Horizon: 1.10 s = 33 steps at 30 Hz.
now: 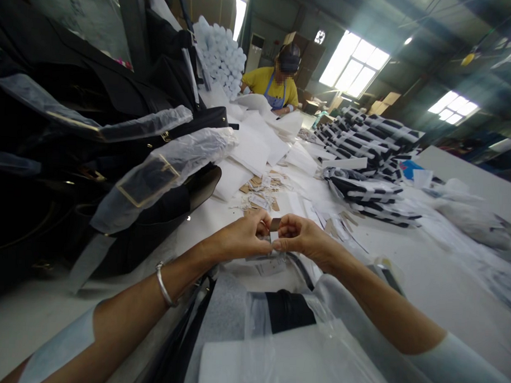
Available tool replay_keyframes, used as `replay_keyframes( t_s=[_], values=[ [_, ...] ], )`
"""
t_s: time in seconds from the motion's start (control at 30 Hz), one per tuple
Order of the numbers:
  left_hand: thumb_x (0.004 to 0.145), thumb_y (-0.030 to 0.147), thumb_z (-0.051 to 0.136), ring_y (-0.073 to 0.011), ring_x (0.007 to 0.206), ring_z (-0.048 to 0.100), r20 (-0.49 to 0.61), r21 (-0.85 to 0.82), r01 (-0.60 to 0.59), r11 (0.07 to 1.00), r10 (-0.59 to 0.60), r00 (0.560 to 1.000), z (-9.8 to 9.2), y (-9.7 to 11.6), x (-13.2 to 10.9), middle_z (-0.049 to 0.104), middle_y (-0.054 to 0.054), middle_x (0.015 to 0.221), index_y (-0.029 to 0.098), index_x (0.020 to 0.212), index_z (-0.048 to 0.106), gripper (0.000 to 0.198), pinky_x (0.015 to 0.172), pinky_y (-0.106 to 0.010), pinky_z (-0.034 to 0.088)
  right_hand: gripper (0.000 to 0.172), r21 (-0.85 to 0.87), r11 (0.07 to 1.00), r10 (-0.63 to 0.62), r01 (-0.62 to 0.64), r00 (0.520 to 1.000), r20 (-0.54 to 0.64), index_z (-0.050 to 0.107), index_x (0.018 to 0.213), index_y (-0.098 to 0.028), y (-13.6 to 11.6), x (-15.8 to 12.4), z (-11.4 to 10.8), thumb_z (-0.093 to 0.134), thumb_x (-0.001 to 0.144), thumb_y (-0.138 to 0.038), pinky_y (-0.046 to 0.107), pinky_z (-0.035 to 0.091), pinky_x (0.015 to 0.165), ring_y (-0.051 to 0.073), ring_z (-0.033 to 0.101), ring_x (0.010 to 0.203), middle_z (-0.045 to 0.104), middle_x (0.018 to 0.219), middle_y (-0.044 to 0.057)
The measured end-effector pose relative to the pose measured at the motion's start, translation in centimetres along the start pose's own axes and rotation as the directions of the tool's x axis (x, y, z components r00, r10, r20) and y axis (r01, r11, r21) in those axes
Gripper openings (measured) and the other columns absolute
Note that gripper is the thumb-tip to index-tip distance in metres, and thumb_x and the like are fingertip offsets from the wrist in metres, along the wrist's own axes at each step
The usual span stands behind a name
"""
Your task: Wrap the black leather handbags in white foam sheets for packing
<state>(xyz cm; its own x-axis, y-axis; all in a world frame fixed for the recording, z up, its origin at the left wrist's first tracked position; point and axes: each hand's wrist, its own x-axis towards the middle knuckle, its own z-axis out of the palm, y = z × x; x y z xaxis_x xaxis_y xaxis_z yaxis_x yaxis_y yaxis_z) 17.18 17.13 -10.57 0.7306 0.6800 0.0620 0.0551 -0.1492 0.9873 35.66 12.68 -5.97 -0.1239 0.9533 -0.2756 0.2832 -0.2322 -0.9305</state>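
My left hand (244, 236) and my right hand (301, 236) meet above the white table (424, 275), both pinched on a small brown tag (275, 223) held between the fingertips. A silver bangle (164, 286) sits on my left wrist. Just below the hands lies a black bag in clear plastic wrap (284, 315), with a white printed label (272, 264) on it. A scatter of paper tags and cards (261, 194) lies on the table just beyond my hands.
Black handbags with plastic-wrapped straps (114, 170) pile up on the left. Stacks of black-and-white striped items (374, 156) stand at the right. White sheets (257, 141) cover the middle. A person in a yellow shirt (276, 86) works at the far end.
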Motion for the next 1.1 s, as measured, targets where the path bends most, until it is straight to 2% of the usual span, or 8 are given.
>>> replay_keyframes(
  t_s=[0.1, 0.2, 0.37, 0.47, 0.57, 0.67, 0.9, 1.1],
  values=[
    [0.07, 0.019, 0.067, -0.0122, 0.066, 0.056, -0.036, 0.108, -0.039, 0.993, 0.043, 0.998, 0.3, 0.2, -0.2, 0.061, 0.004, 0.074, 0.019, 0.096, 0.05, 0.032, 0.055, -0.02, 0.036, 0.043, -0.003, 1.0, 0.008, -0.008, 1.0, 0.02, 0.063, 0.075, -0.017, 0.4, 0.0, -0.1, 0.092, 0.05, -0.035, 0.023, 0.038, 0.054, 0.009, 0.047, 0.057, 0.053, 0.063, -0.006],
    [0.069, 0.015, 0.066, -0.0129, 0.068, 0.058, -0.082, 0.159, -0.045, 0.986, 0.058, 0.995, 0.3, 0.6, -0.5, 0.062, 0.004, 0.075, 0.02, 0.098, 0.05, 0.033, 0.058, -0.021, 0.038, 0.039, -0.051, 0.998, -0.032, 0.031, 0.999, -0.02, 0.062, 0.071, -0.017, 1.2, 0.1, -0.1, 0.091, 0.052, -0.037, 0.025, 0.04, 0.056, 0.01, 0.05, 0.059, 0.057, 0.064, -0.005],
    [0.068, 0.013, 0.067, -0.0151, 0.073, 0.062, -0.141, 0.215, -0.041, 0.976, 0.073, 0.987, 0.5, 1.2, -0.6, 0.067, 0.002, 0.08, 0.02, 0.098, 0.051, 0.035, 0.063, -0.023, 0.043, 0.023, -0.236, 0.951, -0.223, 0.199, 0.972, -0.078, 0.068, 0.073, -0.019, 1.8, -0.3, 0.2, 0.082, 0.068, -0.036, 0.031, 0.047, 0.072, 0.017, 0.059, 0.073, 0.066, 0.073, -0.001],
    [0.068, 0.011, 0.064, -0.0167, 0.079, 0.065, -0.16, 0.246, -0.054, 0.968, 0.096, 0.983, 0.7, 1.4, -0.7, 0.068, 0.0, 0.085, 0.02, 0.098, 0.051, 0.034, 0.067, -0.024, 0.045, 0.013, -0.337, 0.888, -0.358, 0.313, 0.931, -0.079, 0.069, 0.072, -0.02, 1.7, -0.7, 0.6, 0.076, 0.077, -0.03, 0.032, 0.048, 0.074, 0.018, 0.061, 0.076, 0.068, 0.077, 0.001],
    [0.067, 0.009, 0.063, -0.0192, 0.087, 0.066, -0.177, 0.295, -0.045, 0.955, 0.1, 0.979, 0.8, 1.6, -0.9, 0.069, -0.002, 0.091, 0.02, 0.101, 0.053, 0.037, 0.073, -0.026, 0.049, 0.012, -0.426, 0.793, -0.501, 0.436, 0.864, -0.048, 0.07, 0.073, -0.022, 1.6, -0.9, 0.9, 0.074, 0.082, -0.027, 0.031, 0.048, 0.074, 0.018, 0.063, 0.079, 0.068, 0.081, 0.002],
    [0.068, 0.009, 0.063, -0.0208, 0.092, 0.067, -0.188, 0.34, -0.058, 0.939, 0.129, 0.974, 0.9, 1.7, -1.0, 0.07, -0.002, 0.094, 0.022, 0.101, 0.052, 0.037, 0.078, -0.028, 0.05, 0.012, -0.465, 0.725, -0.583, 0.508, 0.812, -0.022, 0.069, 0.075, -0.023, 1.7, -1.1, 0.9, 0.072, 0.086, -0.027, 0.032, 0.05, 0.076, 0.019, 0.064, 0.081, 0.069, 0.083, 0.002],
    [0.07, 0.008, 0.06, -0.0207, 0.094, 0.066, -0.182, 0.465, -0.111, 0.878, 0.218, 0.959, 0.9, 2.1, -1.2, 0.069, -0.002, 0.096, 0.022, 0.1, 0.054, 0.034, 0.083, -0.03, 0.048, 0.008, -0.493, 0.67, -0.652, 0.555, 0.757, -0.035, 0.069, 0.079, -0.024, 2.1, -1.3, 0.8, 0.073, 0.086, -0.025, 0.032, 0.05, 0.078, 0.019, 0.065, 0.084, 0.069, 0.086, 0.003],
    [0.076, 0.027, 0.066, -0.0264, 0.092, 0.062, -0.123, 0.708, -0.108, 0.698, 0.272, 0.954, 1.0, 1.5, -0.9, 0.066, -0.005, 0.088, 0.019, 0.09, 0.061, 0.017, 0.089, -0.039, 0.041, 0.01, -0.466, 0.715, -0.62, 0.521, 0.781, -0.077, 0.069, 0.076, -0.023, 2.4, -1.1, 0.7, 0.072, 0.086, -0.026, 0.032, 0.049, 0.076, 0.019, 0.064, 0.08, 0.069, 0.083, 0.002]
  ],
)
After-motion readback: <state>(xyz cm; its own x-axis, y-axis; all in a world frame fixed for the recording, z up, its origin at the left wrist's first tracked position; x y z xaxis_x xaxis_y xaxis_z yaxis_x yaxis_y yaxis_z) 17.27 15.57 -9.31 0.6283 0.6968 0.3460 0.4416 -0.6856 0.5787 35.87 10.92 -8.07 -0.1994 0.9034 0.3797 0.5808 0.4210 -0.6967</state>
